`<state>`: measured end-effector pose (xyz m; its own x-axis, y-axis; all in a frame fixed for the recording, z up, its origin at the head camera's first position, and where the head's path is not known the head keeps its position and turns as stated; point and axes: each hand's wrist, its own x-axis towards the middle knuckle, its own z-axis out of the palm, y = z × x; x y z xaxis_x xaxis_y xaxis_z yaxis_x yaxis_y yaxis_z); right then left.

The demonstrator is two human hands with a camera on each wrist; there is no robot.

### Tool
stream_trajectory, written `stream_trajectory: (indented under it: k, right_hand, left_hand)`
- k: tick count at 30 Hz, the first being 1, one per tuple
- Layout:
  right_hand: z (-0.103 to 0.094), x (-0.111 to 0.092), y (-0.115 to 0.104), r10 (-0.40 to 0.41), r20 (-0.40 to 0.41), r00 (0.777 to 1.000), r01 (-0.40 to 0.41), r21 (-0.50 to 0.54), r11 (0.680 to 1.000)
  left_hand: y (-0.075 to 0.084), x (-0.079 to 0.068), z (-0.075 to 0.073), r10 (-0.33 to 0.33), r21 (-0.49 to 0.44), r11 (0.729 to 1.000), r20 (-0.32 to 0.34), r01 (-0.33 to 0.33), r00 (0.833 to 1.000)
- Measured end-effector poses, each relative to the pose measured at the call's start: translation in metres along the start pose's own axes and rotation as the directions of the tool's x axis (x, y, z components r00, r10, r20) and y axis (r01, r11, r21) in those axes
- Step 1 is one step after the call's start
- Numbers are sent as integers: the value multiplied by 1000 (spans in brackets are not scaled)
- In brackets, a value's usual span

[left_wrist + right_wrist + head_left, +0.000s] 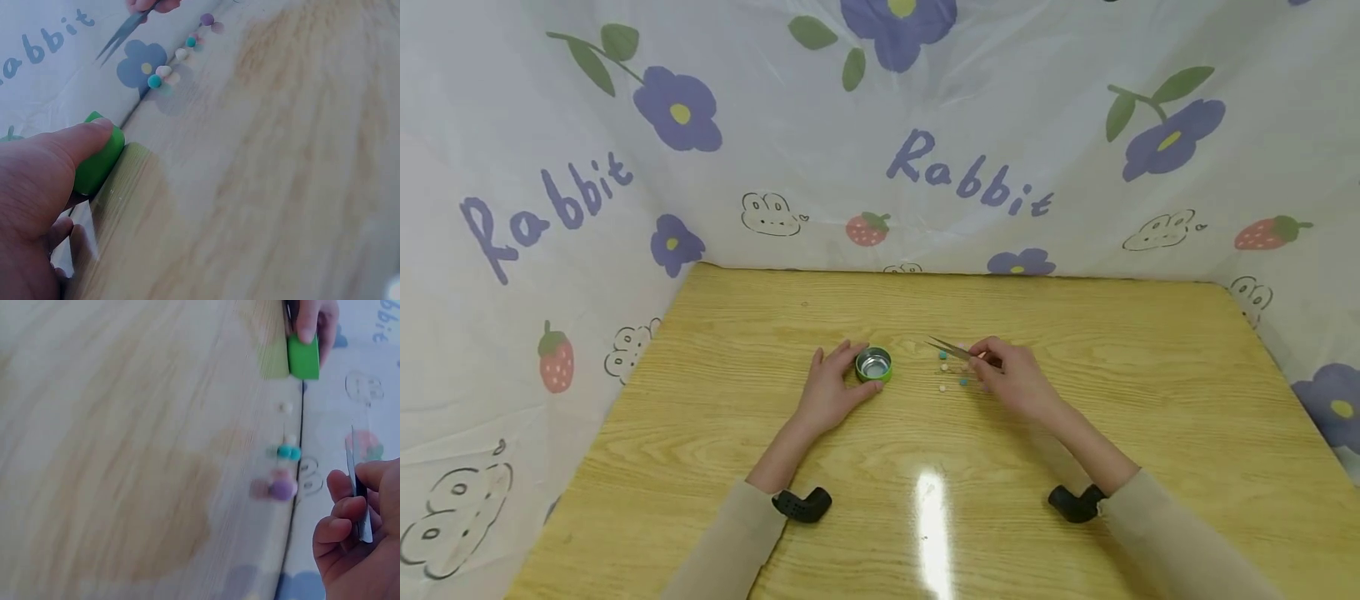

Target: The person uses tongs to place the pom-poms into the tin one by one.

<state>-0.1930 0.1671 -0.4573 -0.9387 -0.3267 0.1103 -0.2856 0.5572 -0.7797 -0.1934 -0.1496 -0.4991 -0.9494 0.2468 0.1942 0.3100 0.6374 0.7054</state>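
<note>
Tweezers (951, 348) are pinched, tips parted, by the right hand (1018, 381); the green tin (304, 359) is gripped by the left hand (831, 392).

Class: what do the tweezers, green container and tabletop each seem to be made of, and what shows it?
Tweezers: probably metal, being slim, grey and satin-looking.
Green container: likely metal, its inside silvery and shiny; the outside looks painted.
Tabletop: wood or wood-print laminate, judging by the grain; glossy, as it reflects light.
</note>
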Motion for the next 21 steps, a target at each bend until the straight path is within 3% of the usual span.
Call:
stream_trajectory:
  k: [4,10,21]
  right_hand:
    - [-17,-9,16,39,-39,998,-42,-59,997]
    - [-36,-23,33,28,-55,998,-33,-108,994]
    - [-38,-33,48,38,-38,999,-44,-165,985]
  left_hand:
    - [0,0,0,4,7,1000,0,-4,1000]
    - [0,1,0,12,8,1000,-9,-12,1000]
    - [0,1,0,6,-1,1000,-3,-6,1000]
